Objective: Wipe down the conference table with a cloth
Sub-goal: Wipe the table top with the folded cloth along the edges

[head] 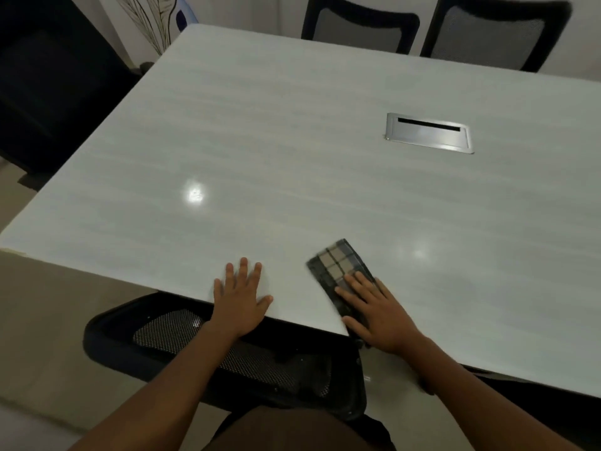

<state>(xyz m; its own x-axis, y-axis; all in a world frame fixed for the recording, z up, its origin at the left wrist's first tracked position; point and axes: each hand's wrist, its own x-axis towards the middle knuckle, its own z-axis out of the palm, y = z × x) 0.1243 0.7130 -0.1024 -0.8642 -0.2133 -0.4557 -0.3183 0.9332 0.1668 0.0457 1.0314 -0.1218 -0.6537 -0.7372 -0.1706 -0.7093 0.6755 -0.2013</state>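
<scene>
At the table (260,141) edge, my flat right hand (379,315) presses the cloth (338,263), left hand (239,297) splayed. Chair (162,333) below, hatch (429,133) beyond.

No lettering, label, brand or number is legible on the worktop (292,125), the cloth (338,262) or the chairs (361,27).

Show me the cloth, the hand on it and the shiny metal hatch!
cloth (338,261): head view, its checked far end.
right hand (379,310): head view, back of the hand.
metal hatch (429,135): head view, middle of its lid.
</scene>
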